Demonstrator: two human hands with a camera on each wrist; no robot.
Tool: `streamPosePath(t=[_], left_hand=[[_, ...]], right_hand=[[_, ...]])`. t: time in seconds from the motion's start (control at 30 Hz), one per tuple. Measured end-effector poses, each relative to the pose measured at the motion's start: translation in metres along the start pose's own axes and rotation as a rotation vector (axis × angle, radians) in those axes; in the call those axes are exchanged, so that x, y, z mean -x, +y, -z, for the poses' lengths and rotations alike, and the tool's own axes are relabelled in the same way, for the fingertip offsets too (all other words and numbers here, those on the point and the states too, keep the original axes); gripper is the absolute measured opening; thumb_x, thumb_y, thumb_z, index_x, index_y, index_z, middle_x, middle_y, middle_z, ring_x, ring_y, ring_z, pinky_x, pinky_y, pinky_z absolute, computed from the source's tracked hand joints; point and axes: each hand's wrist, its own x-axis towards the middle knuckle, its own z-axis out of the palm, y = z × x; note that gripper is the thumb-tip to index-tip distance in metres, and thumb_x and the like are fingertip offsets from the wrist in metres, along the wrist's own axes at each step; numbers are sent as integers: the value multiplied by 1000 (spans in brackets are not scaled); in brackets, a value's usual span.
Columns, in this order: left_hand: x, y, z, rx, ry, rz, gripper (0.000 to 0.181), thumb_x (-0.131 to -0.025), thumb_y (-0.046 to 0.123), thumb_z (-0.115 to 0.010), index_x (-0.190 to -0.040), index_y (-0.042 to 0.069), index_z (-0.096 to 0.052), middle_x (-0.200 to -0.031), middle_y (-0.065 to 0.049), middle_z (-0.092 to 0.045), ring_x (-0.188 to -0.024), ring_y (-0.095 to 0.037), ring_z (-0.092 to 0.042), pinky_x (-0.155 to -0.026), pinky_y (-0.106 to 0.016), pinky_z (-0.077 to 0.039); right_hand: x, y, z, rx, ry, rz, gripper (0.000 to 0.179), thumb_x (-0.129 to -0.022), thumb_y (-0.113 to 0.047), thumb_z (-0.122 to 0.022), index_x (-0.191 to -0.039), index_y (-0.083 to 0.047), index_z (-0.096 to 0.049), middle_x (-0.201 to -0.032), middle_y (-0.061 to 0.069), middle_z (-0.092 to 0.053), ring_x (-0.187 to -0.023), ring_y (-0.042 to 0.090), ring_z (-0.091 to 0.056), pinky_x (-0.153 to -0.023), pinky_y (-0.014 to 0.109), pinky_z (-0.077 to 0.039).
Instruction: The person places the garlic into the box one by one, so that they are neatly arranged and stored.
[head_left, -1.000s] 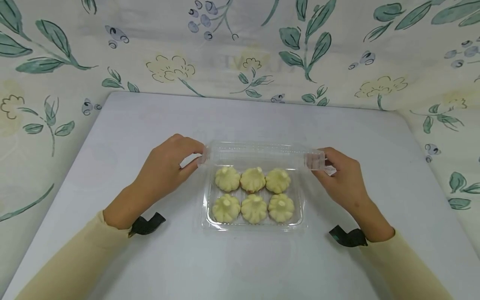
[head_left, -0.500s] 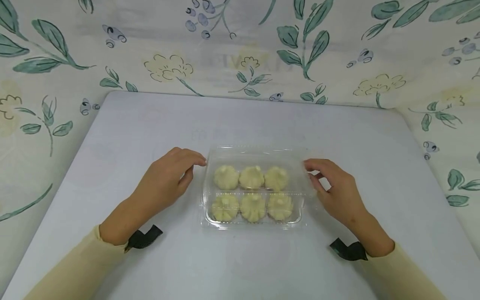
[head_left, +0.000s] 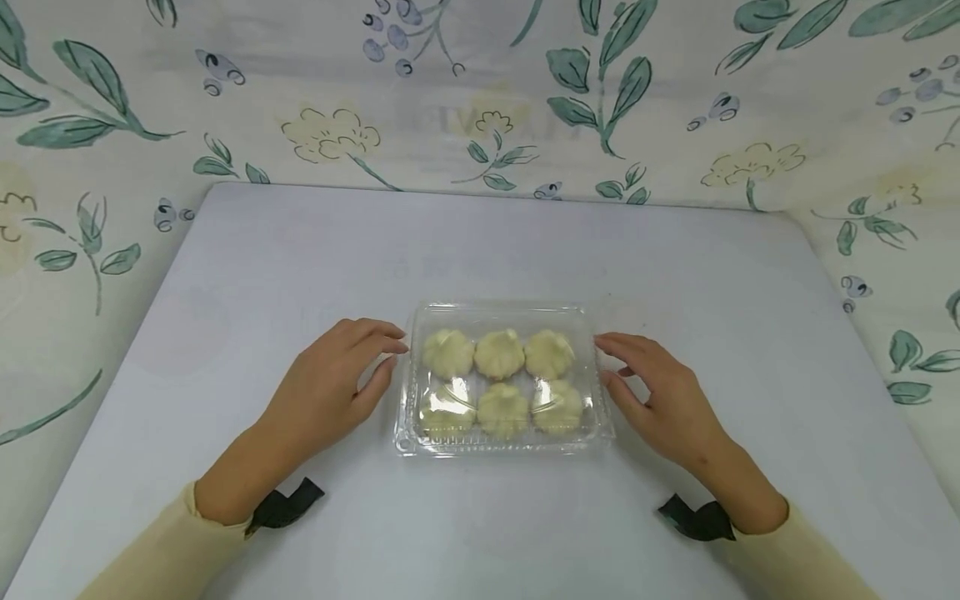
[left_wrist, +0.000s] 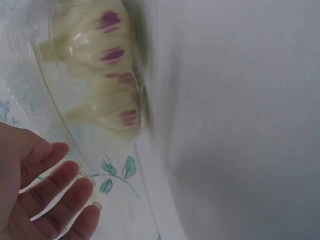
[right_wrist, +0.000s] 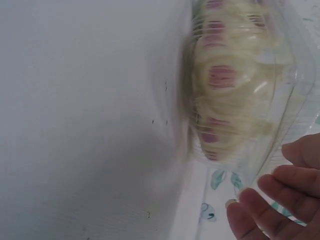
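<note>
A clear plastic clamshell box lies flat on the white table with its lid down over the base. Inside sit several pale garlic bulbs in two rows; the wrist views show purple streaks on the bulbs. At the box's left side is my left hand, its fingers loosely bent and fingertips close to the lid edge. My right hand is at the opposite side, fingertips at the lid's edge. Neither hand grips anything. Whether the fingertips touch the plastic is hard to tell.
The white tabletop stretches around the box on all sides. Behind it and to both sides hangs a cloth printed with leaves and flowers. Black straps show at both wrists.
The lid, held raised at both ends a second ago, has swung down toward the person onto the base. Both hands have let go of it and moved slightly nearer the person.
</note>
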Motion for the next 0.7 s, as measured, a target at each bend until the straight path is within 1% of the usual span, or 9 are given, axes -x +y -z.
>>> streamPosePath(t=[0.1, 0.2, 0.27, 0.33, 0.43, 0.5, 0.6, 0.67, 0.7], left_hand=[[8, 6, 2, 9, -18, 42, 19, -93, 9, -75, -113, 8, -74, -128, -4, -67, -112, -27, -63, -84, -45, -57], [14, 12, 4, 21, -41, 87, 20, -94, 14, -77, -113, 10, -74, -131, -2, -65, -114, -25, -62, -82, -43, -56], [19, 17, 6, 48, -64, 133, 22, -95, 16, -77, -116, 11, -73, -131, 1, -63, -111, -21, -62, -76, -37, -56], [24, 23, 8, 94, -96, 191, 26, -96, 18, -77, -121, 13, -72, -129, 3, -61, -105, -17, -62, -68, -30, -54], [31, 31, 14, 168, -162, 282, 34, -99, 23, -76, -131, 17, -68, -122, 8, -61, -93, -10, -60, -59, -23, -50], [35, 35, 17, 205, -218, 325, 40, -101, 27, -74, -138, 20, -64, -118, 11, -62, -90, -8, -59, -59, -23, -50], [38, 40, 22, 248, -298, 365, 49, -102, 33, -72, -147, 23, -57, -114, 15, -63, -89, -4, -59, -61, -23, -51], [40, 42, 23, 282, -328, 377, 53, -102, 34, -71, -150, 23, -53, -112, 17, -63, -90, -3, -59, -62, -23, -51], [41, 43, 23, 300, -335, 384, 54, -102, 34, -71, -151, 23, -52, -112, 17, -63, -89, -2, -60, -62, -23, -51]], right_hand=[[4, -3, 3, 6, -40, -19, 52, -92, 1, -76, -142, -4, -61, -145, 9, -60, -105, 26, -70, -70, 35, -62], [8, -7, 6, 25, -83, -23, 52, -93, 0, -76, -142, -3, -61, -151, 7, -56, -122, 28, -63, -86, 44, -59], [12, -10, 8, 38, -112, -28, 51, -93, -2, -76, -142, -4, -62, -154, 6, -53, -133, 30, -56, -96, 50, -54], [15, -12, 10, 41, -138, -37, 51, -94, -2, -75, -143, -5, -62, -156, 6, -51, -137, 32, -53, -99, 54, -52], [19, -16, 13, 9, -165, -59, 52, -95, -3, -74, -145, -6, -60, -157, 7, -50, -128, 30, -60, -93, 50, -57], [20, -19, 15, -42, -184, -90, 52, -97, -4, -73, -147, -8, -58, -152, 7, -53, -116, 27, -67, -79, 40, -62], [23, -23, 18, -120, -221, -143, 51, -100, -6, -71, -149, -10, -57, -132, 1, -66, -99, 16, -70, -71, 29, -61], [24, -25, 19, -169, -252, -183, 50, -101, -7, -70, -150, -10, -56, -118, -5, -69, -93, 10, -69, -70, 25, -59], [24, -25, 19, -190, -269, -196, 51, -102, -7, -69, -150, -10, -55, -112, -8, -69, -91, 8, -67, -72, 26, -58]])
